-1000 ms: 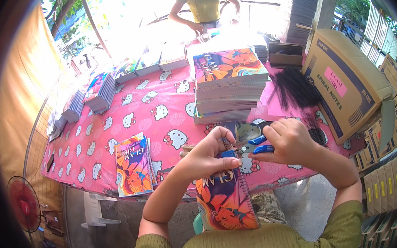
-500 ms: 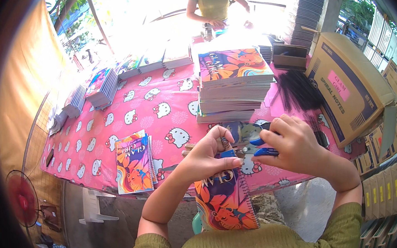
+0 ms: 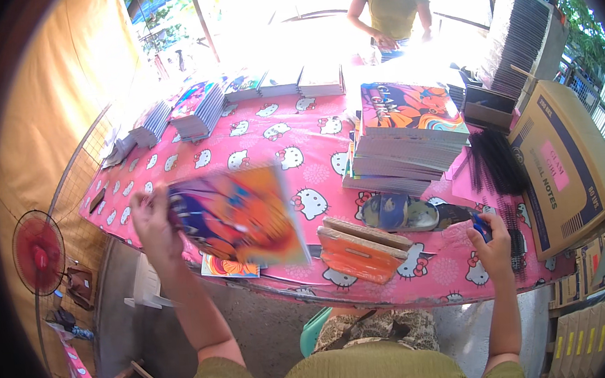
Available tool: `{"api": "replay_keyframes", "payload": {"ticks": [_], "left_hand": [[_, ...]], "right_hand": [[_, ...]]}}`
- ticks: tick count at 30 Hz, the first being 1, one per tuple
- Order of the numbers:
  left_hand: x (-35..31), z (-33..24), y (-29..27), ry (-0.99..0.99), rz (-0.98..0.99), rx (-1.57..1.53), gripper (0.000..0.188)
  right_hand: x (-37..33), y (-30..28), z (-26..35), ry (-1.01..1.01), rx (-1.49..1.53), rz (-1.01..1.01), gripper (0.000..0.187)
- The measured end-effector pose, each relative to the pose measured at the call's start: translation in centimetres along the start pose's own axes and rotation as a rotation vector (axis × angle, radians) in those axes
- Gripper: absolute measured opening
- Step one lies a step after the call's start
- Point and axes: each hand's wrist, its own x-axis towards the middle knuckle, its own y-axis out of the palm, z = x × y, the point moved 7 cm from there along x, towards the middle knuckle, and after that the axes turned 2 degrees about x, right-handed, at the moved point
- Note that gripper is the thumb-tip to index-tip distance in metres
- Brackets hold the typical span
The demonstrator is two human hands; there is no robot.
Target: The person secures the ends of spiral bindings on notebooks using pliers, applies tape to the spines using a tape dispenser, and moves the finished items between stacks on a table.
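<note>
My left hand (image 3: 156,229) grips a spiral notebook (image 3: 238,214) by its left end. The notebook has a colourful orange and purple cover, is blurred by motion, and is held above the table's front left edge. Below it, another notebook (image 3: 231,265) with a similar cover lies partly hidden. At the right, over the table's front part, my right hand (image 3: 495,250) is closed around blue-handled pliers (image 3: 483,226); their jaws cannot be made out. Between the hands sits an orange wooden block (image 3: 362,251) with a raised wooden strip.
A tall stack of notebooks (image 3: 411,148) stands behind the block, beside a camouflage-patterned object (image 3: 401,212). Black plastic coils (image 3: 495,163) and a big cardboard box (image 3: 564,166) are to the right. More notebook piles (image 3: 197,112) line the far left; another person (image 3: 392,14) stands beyond.
My left hand has carried the notebook from in front of my chest to the left, over the other notebook. My right hand has moved right and down with the pliers, away from the notebook's coil.
</note>
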Motion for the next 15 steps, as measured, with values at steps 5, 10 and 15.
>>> {"api": "replay_keyframes", "payload": {"ticks": [5,10,15], "left_hand": [[-5.9,9.6,-13.8,-0.034,-0.550,0.412,0.027],[-9.0,12.4,-11.5,-0.130,-0.282,1.316,0.032],[-4.1,7.7,-3.0,-0.040,-0.041,1.163,0.018]], "right_hand": [[-3.5,2.3,-5.0,0.060,-0.199,-0.069,0.047],[-5.8,4.2,-4.9,0.027,-0.371,-0.031,0.057],[-5.7,4.6,-4.6,-0.025,-0.367,-0.003,0.064]]}}
